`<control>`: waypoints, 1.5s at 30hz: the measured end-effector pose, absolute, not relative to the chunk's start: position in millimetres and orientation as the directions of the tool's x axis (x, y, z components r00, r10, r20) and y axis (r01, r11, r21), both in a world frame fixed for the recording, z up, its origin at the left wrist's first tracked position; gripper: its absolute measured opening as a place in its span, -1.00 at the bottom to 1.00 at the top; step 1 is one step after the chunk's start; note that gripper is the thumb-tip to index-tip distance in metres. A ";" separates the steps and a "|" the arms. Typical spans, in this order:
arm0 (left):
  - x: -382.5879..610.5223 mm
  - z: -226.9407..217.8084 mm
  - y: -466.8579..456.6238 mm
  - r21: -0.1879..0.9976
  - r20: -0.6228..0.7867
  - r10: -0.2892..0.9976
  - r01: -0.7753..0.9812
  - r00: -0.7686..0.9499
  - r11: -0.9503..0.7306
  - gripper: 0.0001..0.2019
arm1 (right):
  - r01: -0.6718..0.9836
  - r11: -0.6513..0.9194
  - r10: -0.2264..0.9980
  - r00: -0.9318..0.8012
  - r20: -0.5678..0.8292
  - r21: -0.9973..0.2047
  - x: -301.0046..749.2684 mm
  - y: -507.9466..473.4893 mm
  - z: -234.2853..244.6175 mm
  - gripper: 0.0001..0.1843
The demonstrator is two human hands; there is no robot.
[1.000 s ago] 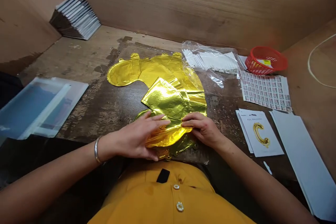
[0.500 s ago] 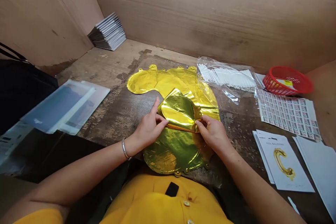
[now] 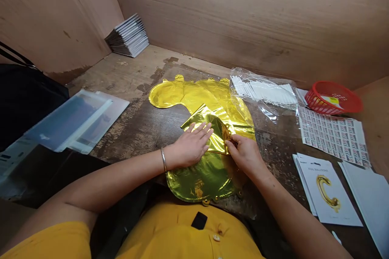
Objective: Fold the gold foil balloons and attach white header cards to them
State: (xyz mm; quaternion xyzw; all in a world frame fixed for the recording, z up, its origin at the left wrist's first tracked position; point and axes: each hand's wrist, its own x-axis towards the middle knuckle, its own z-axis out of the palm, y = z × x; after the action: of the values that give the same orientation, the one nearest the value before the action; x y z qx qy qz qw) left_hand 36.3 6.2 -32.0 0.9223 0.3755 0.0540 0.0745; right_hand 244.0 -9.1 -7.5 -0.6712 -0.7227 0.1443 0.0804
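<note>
I see the left hand (image 3: 191, 144) flat on gold foil (image 3: 203, 178), the right hand (image 3: 244, 151) pinching its folded edge; worn tabletop (image 3: 133, 123) stretches left, a clear bag (image 3: 270, 111) overlaps far right.

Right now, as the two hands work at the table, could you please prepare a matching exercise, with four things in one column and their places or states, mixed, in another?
1. Left grip
2. Right grip
3. Red plastic basket
4. "Foil Balloons" card

A. By the far edge of the printed label sheet
B. Pinching an edge of the folded gold foil balloon
C. Showing a golden letter C
D. Flat, with fingers outstretched

Pairs: 1-D, 2-B, 3-A, 4-C
</note>
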 end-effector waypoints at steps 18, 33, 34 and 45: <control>11.0 -13.6 57.6 0.091 -0.028 0.940 0.937 0.341 -0.337 -0.40 | 0.861 0.499 0.860 -0.506 -0.068 -0.098 233.4 -7.3 -37.5 -0.24; 13.0 -23.5 37.6 0.189 -0.031 0.740 0.731 0.672 -0.656 -0.32 | 0.868 0.472 0.868 -0.488 -0.089 -0.157 231.4 -8.0 -26.3 -0.16; 13.7 -25.8 35.5 0.191 -0.048 0.747 0.741 0.663 -0.644 -0.31 | 0.863 0.477 0.864 -0.495 -0.088 -0.169 234.5 -8.5 -22.0 -0.13; 10.5 -25.3 34.9 0.193 0.132 0.759 0.734 0.637 -0.650 -0.39 | 0.786 0.597 0.802 -0.580 0.145 -0.161 254.2 -25.3 -6.4 -0.64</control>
State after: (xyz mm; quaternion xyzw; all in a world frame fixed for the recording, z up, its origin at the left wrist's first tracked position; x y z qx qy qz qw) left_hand 10.5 34.9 -25.3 0.9028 0.4136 0.1010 0.0608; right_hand 254.2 -25.3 -6.4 -0.4469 -0.8879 0.0396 0.1014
